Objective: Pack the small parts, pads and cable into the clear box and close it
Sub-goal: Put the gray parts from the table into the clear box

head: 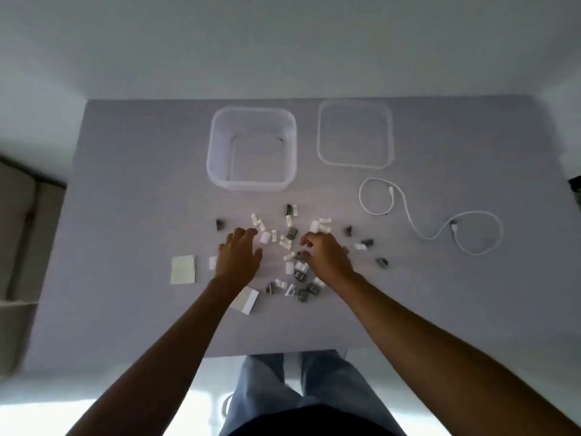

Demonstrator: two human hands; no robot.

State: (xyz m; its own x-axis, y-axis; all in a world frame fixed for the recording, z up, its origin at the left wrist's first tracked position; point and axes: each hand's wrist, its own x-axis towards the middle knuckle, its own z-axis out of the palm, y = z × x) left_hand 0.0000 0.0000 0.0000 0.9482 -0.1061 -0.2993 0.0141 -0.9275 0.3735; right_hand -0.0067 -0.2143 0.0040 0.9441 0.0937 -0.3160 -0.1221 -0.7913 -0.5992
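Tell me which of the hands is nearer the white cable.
Right. The right hand lies among the small parts, toward the white cable on its far right; the left hand sits farther off, beyond the right one.

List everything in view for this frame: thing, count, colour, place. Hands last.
clear box: one, clear, open and empty, far centre of the table
lid: one, clear, flat on the table right of the box
cable: one, white, loosely looped, right side, below the lid
small parts: many, too small to count exactly, white and dark grey, scattered mid-table around both hands
pads: at least two, white, left of the hands; one partly under the left forearm
table: one, grey-lilac
left hand: fingers curled down over the parts; grasp unclear
right hand: fingers curled over parts; grasp unclear
legs: blue jeans, bottom centre
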